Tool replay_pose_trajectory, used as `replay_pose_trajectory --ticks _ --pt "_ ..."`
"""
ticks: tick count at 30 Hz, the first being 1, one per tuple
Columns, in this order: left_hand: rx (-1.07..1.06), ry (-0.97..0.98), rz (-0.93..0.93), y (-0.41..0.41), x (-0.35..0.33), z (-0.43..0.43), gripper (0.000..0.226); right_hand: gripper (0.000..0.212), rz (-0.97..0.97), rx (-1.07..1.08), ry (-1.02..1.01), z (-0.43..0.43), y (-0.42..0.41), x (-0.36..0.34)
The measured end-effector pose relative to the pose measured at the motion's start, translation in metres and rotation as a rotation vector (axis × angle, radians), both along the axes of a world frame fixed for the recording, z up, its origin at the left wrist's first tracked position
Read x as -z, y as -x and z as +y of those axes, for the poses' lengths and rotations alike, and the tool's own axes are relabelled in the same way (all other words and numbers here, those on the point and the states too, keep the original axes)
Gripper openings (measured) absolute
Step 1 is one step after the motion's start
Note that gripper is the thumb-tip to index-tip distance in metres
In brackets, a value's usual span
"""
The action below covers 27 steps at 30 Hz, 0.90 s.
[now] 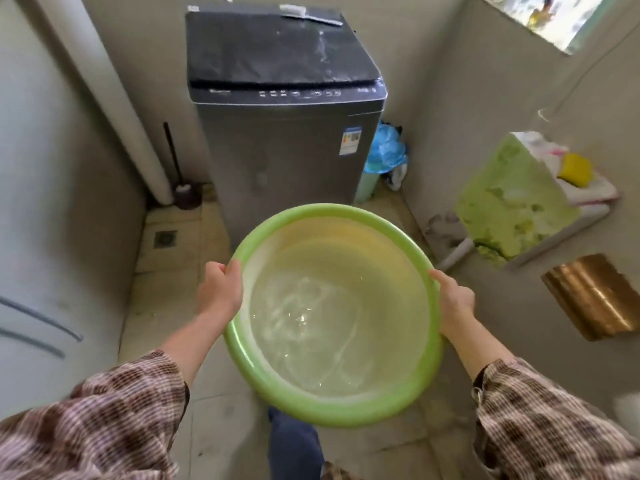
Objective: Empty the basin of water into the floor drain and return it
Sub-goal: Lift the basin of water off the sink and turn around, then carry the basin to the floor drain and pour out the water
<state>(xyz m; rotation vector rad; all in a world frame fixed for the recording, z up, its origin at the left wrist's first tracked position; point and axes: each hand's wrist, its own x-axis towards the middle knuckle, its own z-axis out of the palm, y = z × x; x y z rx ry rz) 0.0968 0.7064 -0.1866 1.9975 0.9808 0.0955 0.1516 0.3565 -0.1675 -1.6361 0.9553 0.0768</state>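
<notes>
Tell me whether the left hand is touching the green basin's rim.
Touching. The head view shows the left hand wrapped over the rim of the green basin, thumb on top, no gap visible.

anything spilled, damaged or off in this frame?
No spill visible: the water is still inside the green basin, held at its rim by the left hand and right hand. Only oddity: whitish streaks on the washing machine lid, where a brush lies.

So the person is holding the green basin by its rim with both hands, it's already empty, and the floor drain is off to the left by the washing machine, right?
Not quite: the green basin still holds water, as the head view shows. The rest stands: left hand and right hand grip its rim, and the floor drain lies left of the washing machine.
</notes>
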Motion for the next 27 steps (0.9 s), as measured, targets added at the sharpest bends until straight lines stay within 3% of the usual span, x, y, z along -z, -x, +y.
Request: replay_pose_trajectory --ticks 12,15,21,27 --pt "-0.157 -0.003 0.139 -0.085 0.05 0.23 0.034 0.042 0.07 -0.229 0.033 0.252 -0.153 0.061" --pt "-0.154 0.029 0.182 -0.097 0.067 0.282 0.033 0.036 0.099 -0.248 -0.012 0.306 -0.178 0.071" --pt "-0.095 0.021 0.241 -0.126 0.094 0.384 0.039 0.045 0.248 -0.344 -0.047 0.403 -0.208 0.107" --pt "-0.032 0.011 0.265 -0.146 0.176 0.476 0.037 0.036 0.288 -0.42 -0.012 0.49 -0.244 0.191"
